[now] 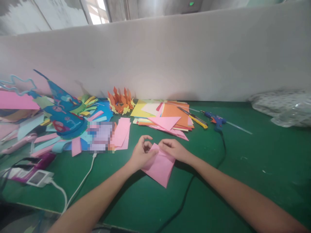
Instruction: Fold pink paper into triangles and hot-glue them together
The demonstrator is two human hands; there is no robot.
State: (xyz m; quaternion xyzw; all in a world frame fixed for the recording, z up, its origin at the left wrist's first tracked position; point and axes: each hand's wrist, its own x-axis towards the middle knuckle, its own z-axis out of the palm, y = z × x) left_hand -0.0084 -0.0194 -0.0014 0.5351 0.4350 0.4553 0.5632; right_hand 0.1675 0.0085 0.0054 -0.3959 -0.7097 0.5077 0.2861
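"As folded pink paper [159,168] is held at the glue gun's [219,121] eight o'clock, how is each grip set?"
"Left hand [140,154], loosely closed upon it; right hand [175,149], pinched at its top."

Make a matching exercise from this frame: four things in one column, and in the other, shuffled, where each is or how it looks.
Things:
1. Pink paper
2. Cutter
3. Glue gun
4. Paper crown

Places and looks:
A. Blue, with a pale stick behind it and a dark cord
B. Orange and yellow, left of the paper stack
C. Held by the left hand and right hand
D. Yellow-handled, at the right side of the paper stack

Pairs: 1-C, 2-D, 3-A, 4-B
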